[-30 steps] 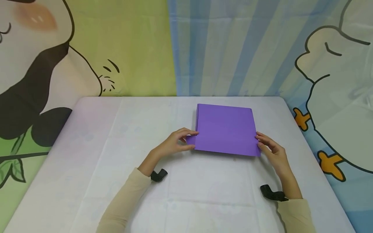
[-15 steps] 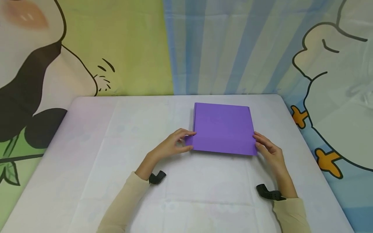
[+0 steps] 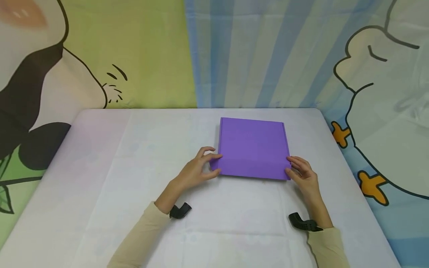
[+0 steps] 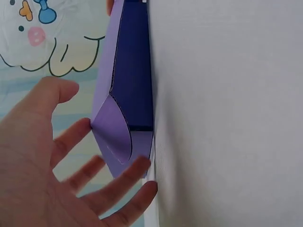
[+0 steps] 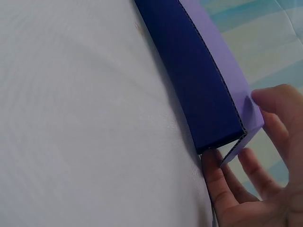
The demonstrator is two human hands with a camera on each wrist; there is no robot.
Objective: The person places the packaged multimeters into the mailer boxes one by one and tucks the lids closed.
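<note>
A purple cardboard box [image 3: 253, 147] lies flat on the white-covered table, its lid lowered over the top. At its front left corner is my left hand [image 3: 196, 169], fingers spread. In the left wrist view a fingertip meets the corner of a rounded side flap [image 4: 113, 127], while the thumb stands away from it. My right hand [image 3: 305, 176] holds the front right corner. In the right wrist view its thumb [image 5: 270, 97] presses on the lid edge, and fingers reach under the lid's side beside the dark blue front panel [image 5: 199, 80].
The white tablecloth [image 3: 218, 223] spreads around the box. A cartoon-printed curtain [image 3: 144, 56] hangs behind and along the sides of the table. Each wrist carries a black camera mount [image 3: 181, 211], and both sleeves are beige.
The left hand has spread its fingers, with one lifted off the left edge. The right hand has moved inward at the right corner, and the left side flap shows less beyond the lid.
</note>
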